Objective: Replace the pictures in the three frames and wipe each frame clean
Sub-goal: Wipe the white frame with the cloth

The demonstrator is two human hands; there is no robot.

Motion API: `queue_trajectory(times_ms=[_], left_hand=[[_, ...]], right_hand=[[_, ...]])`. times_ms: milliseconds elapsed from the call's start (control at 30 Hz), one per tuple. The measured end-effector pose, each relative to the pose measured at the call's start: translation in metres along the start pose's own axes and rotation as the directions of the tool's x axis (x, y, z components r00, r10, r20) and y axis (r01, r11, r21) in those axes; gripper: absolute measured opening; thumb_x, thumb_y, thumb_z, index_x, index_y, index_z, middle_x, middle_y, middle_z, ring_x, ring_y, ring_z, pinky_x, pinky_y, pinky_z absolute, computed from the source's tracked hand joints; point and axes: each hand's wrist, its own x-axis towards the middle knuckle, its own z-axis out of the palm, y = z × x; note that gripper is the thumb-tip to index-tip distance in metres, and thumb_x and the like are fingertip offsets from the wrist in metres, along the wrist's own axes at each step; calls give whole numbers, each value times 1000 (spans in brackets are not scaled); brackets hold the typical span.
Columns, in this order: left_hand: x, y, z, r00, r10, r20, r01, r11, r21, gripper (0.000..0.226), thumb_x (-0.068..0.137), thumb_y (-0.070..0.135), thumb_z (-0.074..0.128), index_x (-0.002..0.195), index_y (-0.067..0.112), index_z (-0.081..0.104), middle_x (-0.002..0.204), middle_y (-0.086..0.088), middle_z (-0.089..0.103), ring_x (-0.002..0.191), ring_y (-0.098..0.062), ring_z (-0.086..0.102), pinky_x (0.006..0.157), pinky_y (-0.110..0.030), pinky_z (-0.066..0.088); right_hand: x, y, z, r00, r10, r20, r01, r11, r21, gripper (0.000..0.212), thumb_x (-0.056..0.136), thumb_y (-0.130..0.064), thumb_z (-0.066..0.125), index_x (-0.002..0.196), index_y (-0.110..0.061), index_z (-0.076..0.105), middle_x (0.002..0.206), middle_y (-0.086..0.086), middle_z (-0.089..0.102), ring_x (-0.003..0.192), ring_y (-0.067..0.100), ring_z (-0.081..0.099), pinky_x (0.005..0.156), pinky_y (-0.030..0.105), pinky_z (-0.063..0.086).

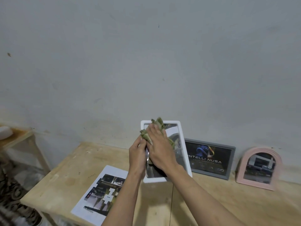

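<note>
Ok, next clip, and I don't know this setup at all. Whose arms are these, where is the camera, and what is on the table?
There is no machine here. A person wears one wide-angle camera on the head, looking forward and down, so the two bare arms coming in from below are their own.

The left hand holds the edge of a white frame that stands upright on a wooden table. The right hand presses a green cloth flat against the frame's front, wiping it.

To the right, a grey frame and a pink arched frame lean against the wall. A printed sheet lies flat at the left. The blur hides how firmly the left fingers grip.
</note>
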Motion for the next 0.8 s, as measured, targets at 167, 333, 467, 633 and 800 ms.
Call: queue_trajectory(times_ms=[167,333,467,633,800], left_hand=[[13,7,-22,997,-50,-56,49,999,-11,30,105,24,46,102,11,73,92,-5,78,86,-17,73,68,-21,56],[22,-5,-33,993,-104,-59,104,995,-11,30,105,19,46,109,-4,65,99,-21,71,88,-28,66,80,-35,54],[37,0,-40,981,-41,-190,72,985,156,35,104,28,47,123,5,65,123,-9,67,114,-24,62,99,-35,46],[36,0,-45,986,39,-165,3,969,245,36,105,31,43,126,10,64,126,-5,65,121,-24,57,104,-36,43],[31,3,-35,992,111,-62,-93,965,243,35,106,33,42,116,10,66,107,-15,69,104,-25,63,95,-38,52]], right_hand=[[-20,-13,-4,983,-18,184,-58,914,402,49,101,-32,43,149,-27,32,156,-13,26,144,-5,9,121,27,12],[-38,-14,0,958,-163,234,74,936,345,52,98,-28,45,147,-17,36,155,-4,30,145,0,16,122,30,9],[-63,-7,-1,887,-263,380,119,924,363,37,97,-30,49,134,-25,53,151,-7,40,142,1,27,121,35,15],[-66,-6,-32,907,-36,420,-238,779,580,31,97,-43,45,114,-24,64,107,-4,69,97,19,66,92,45,51],[15,11,-81,978,84,-191,19,874,486,26,99,-19,48,120,-25,60,106,-6,69,95,16,65,85,34,51]])
